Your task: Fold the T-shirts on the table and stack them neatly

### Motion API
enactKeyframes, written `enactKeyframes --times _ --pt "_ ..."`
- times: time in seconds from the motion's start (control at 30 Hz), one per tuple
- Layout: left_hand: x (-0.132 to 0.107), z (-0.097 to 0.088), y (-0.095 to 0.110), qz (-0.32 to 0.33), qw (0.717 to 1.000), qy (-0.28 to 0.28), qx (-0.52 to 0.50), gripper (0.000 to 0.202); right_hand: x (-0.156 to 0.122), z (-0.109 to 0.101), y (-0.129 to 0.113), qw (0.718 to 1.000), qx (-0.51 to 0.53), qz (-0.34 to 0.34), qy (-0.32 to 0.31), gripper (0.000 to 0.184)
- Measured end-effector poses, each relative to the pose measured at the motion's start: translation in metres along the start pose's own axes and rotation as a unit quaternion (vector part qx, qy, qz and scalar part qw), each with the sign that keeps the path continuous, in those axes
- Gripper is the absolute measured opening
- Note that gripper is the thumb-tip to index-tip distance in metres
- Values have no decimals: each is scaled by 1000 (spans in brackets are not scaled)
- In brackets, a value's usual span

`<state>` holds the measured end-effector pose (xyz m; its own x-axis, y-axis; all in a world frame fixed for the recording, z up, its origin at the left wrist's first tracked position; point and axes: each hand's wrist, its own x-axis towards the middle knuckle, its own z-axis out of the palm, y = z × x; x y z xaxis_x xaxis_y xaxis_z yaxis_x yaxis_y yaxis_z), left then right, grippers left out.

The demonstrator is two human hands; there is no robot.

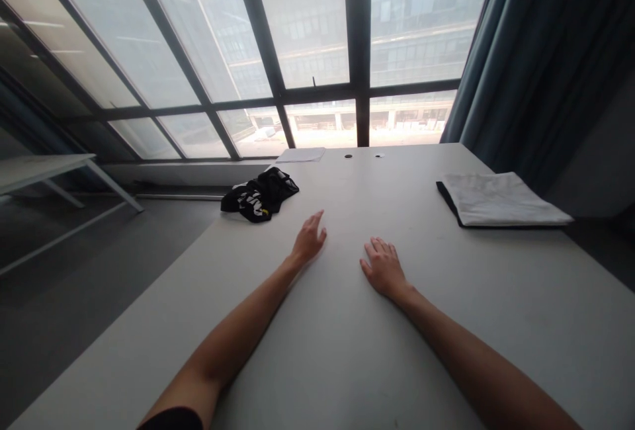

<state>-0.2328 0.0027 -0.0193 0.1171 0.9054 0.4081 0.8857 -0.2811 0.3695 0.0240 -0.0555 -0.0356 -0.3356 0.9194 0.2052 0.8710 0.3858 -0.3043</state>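
My left hand (309, 238) lies on the grey table (347, 350) with its fingers stretched out, holding nothing. A crumpled black garment with white lettering (258, 195) sits a short way beyond it to the left, near the table's left edge. My right hand (383, 268) rests palm down on the table, fingers flat and spread, empty. Far to its right lies a folded white cloth on a dark layer (499, 200), close to the table's right edge.
A sheet of paper (300, 154) lies at the table's far edge by two cable holes (364, 155). Large windows (307, 33) fill the back, a dark curtain (550, 59) hangs at right. Another table (40, 169) stands at left across the floor.
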Motion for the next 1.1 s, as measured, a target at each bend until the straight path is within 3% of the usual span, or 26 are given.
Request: enactKeyframes --times 0.1,0.23,0.33,0.43,0.63,0.83,0.93,1.1 --pt "22 -11 -45 -109 989 40 87 55 1 1 0 1000 1 -1 1 50" --pt "48 -29 -92 -241 959 25 149 54 2 3 0 1000 3 0 8 50" --pt "62 -38 -111 -276 949 9 151 54 2 3 0 1000 4 0 10 49" --pt "67 -35 -117 -298 941 -1 158 53 1 1 0 1000 5 1 7 49" --pt "62 -19 -107 -288 939 6 186 42 0 2 1 1000 6 -4 16 49" --pt "48 -27 -86 -226 958 25 172 37 1 1 0 1000 10 -1 15 49" --pt "32 -23 -60 -172 974 17 149 34 1 0 -1 1000 11 0 19 48" --pt "6 -1 10 -70 992 -23 100 27 1 -1 0 1000 10 2 19 47"
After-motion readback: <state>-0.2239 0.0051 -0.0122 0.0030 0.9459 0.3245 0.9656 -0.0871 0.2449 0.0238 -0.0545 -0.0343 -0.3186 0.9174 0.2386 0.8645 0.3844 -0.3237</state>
